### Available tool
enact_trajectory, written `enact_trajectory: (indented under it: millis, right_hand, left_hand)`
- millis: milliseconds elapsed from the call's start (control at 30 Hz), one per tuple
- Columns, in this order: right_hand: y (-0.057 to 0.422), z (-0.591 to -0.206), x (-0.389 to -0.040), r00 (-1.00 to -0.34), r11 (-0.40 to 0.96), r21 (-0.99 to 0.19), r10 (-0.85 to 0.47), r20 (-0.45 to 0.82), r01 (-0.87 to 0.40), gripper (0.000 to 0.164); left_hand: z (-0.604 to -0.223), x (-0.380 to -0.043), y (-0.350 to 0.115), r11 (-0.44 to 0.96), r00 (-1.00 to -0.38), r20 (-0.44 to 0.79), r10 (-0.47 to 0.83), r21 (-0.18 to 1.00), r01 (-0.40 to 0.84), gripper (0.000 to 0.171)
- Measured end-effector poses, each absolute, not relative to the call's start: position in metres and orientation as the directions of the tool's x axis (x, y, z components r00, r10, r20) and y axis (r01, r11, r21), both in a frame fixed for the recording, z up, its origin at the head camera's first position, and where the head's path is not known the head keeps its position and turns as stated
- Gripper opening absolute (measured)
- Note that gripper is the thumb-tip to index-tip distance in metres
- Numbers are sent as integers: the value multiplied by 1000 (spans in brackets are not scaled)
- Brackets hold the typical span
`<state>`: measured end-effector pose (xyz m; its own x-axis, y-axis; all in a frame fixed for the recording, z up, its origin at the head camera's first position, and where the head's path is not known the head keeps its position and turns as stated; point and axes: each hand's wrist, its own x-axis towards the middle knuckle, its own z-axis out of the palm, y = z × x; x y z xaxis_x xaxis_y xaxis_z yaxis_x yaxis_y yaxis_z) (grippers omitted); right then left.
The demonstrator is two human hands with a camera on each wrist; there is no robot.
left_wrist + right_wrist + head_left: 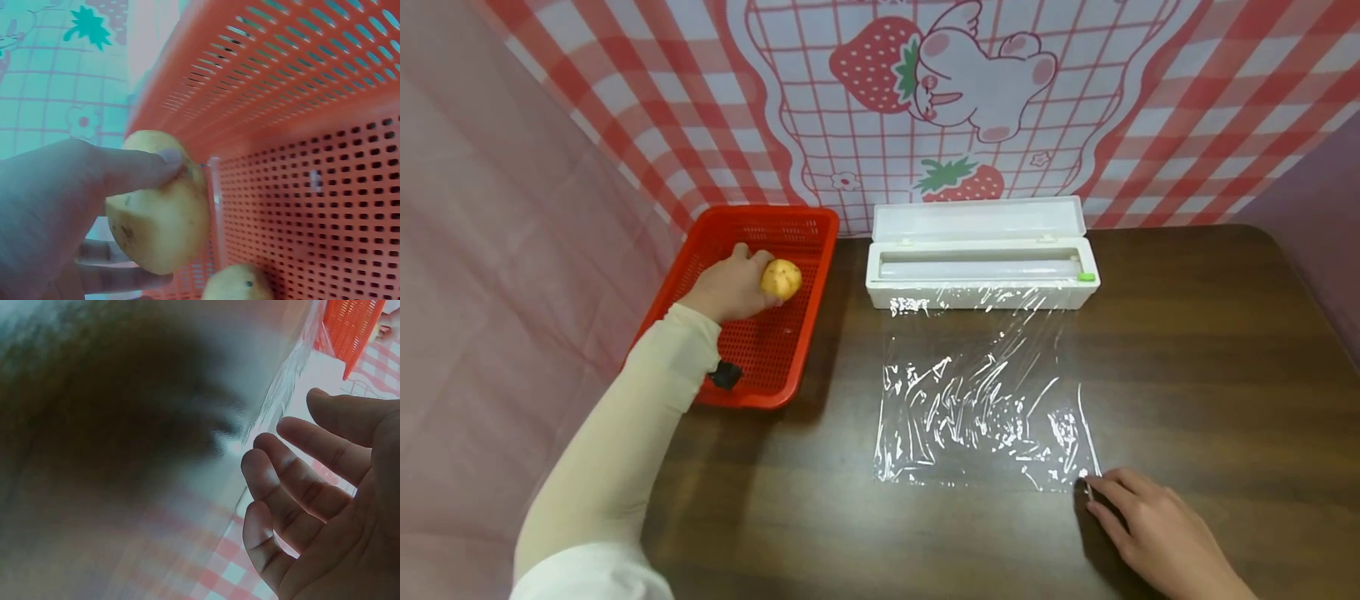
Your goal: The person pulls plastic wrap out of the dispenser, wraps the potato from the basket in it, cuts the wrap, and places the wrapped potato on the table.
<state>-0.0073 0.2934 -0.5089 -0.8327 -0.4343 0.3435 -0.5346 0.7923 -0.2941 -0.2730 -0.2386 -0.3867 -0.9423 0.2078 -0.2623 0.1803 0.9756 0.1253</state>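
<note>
My left hand (735,283) grips a yellow potato (782,279) over the red plastic basket (817,325). In the left wrist view, the thumb lies across the potato (159,219), with fingers behind and beneath it. A second potato (239,284) sits lower in the basket. A sheet of clear cling film (977,400) lies spread on the table, drawn from a white cling film dispenser (981,297) with its lid up. Beside the film's near right corner is my right hand (1153,529), its fingers loosely bent and the thumb apart. Whether a fingertip touches the film, I cannot tell.
The brown wooden table (1210,358) extends to the right and in front of the film. A green slider (1086,277) sits at the dispenser's right end. Behind stands a red-and-white checked cloth (685,108); a pink curtain (482,250) hangs at left.
</note>
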Motion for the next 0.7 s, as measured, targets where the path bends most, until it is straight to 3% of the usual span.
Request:
enact_trajectory:
  millis: [233, 333, 467, 700]
  right_hand:
    - [289, -506, -6, -850, 805, -306, -414, 326, -509, 26]
    - [286, -504, -9, -832, 791, -293, -439, 341, -537, 34]
    - [282, -498, -19, -782, 760, -249, -493, 381, -600, 64]
    - [273, -484, -36, -740, 735, -204, -539, 402, -646, 68]
  left_hand:
    - [-369, -263, -226, 964, -954, -205, 220, 194, 181, 77]
    - [-365, -258, -215, 957, -953, -182, 244, 203, 206, 77]
    - [-362, -251, -196, 942, -946, -130, 297, 200, 268, 74]
    - [-367, -229, -155, 853, -887, -26, 462, 289, 435, 73]
